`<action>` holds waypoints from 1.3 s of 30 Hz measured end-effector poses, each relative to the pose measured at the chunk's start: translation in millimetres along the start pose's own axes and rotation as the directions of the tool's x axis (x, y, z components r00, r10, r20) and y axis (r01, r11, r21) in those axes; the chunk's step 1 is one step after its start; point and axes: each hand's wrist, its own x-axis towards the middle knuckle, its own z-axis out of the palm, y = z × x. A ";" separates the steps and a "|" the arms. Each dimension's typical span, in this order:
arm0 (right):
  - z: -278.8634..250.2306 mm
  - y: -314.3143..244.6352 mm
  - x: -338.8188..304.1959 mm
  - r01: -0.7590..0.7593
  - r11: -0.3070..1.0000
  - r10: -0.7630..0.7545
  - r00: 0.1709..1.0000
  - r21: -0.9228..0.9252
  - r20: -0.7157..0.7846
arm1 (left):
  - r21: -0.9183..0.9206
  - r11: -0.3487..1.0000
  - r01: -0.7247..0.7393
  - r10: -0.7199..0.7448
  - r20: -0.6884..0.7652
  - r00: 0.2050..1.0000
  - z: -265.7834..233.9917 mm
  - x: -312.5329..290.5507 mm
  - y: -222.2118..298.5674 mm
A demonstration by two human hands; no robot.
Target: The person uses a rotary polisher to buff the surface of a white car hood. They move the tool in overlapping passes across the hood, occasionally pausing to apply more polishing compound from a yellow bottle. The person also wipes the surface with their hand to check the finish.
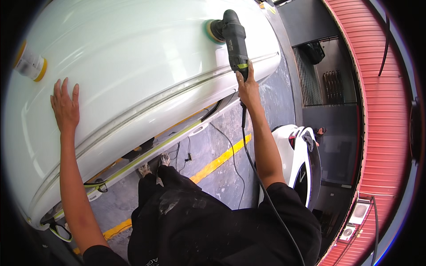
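Observation:
My right hand (249, 88) is wrapped round the handle end of a black polisher (235, 40). Its round pad (214, 32), with a green-tinged edge, rests against the white vehicle roof (133, 57) toward the far right. A black cord (259, 177) trails from the handle down past my right arm. On the left, my left hand (65, 104) lies on the roof with its fingers apart, holding nothing. Just beyond it is a pale container (31, 64) with a yellow end, also on the roof.
A grooved rail (133, 116) runs along the roof's near side. Below, my feet are near a narrow light-coloured bar (146, 155). Cables (234, 155) cross the grey floor with its yellow line (217, 165). A white car (299, 155) and another person (320, 131) are at the right.

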 end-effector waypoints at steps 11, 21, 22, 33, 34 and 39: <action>-7.2 51.5 70.4 -0.219 0.973 0.218 0.976 0.078 0.021 | -0.016 1.000 0.013 -0.013 0.014 1.000 9.5 -5.8 -1.2; 17.5 14.6 -18.7 -0.125 0.992 0.125 0.991 -0.008 0.049 | 0.044 0.999 -0.010 0.011 -0.009 1.000 4.3 -1.6 4.5; 21.3 8.1 -29.0 -0.086 0.996 0.087 0.996 -0.032 0.032 | 0.027 1.000 -0.003 0.003 -0.004 1.000 3.5 -1.4 5.8; 12.8 -94.7 -98.0 -0.090 0.992 0.073 0.984 0.094 0.165 | -0.130 0.990 -0.045 0.040 -0.035 0.999 -55.4 7.1 35.3; 18.8 -103.9 -106.2 -0.088 0.990 0.068 0.981 0.106 0.183 | -0.367 0.930 -0.017 0.000 -0.046 0.999 -58.4 4.4 51.4; 35.5 -147.9 -152.1 -0.036 0.966 -0.025 0.973 0.256 0.230 | -0.845 0.516 0.139 0.223 0.289 0.931 -78.8 0.5 192.0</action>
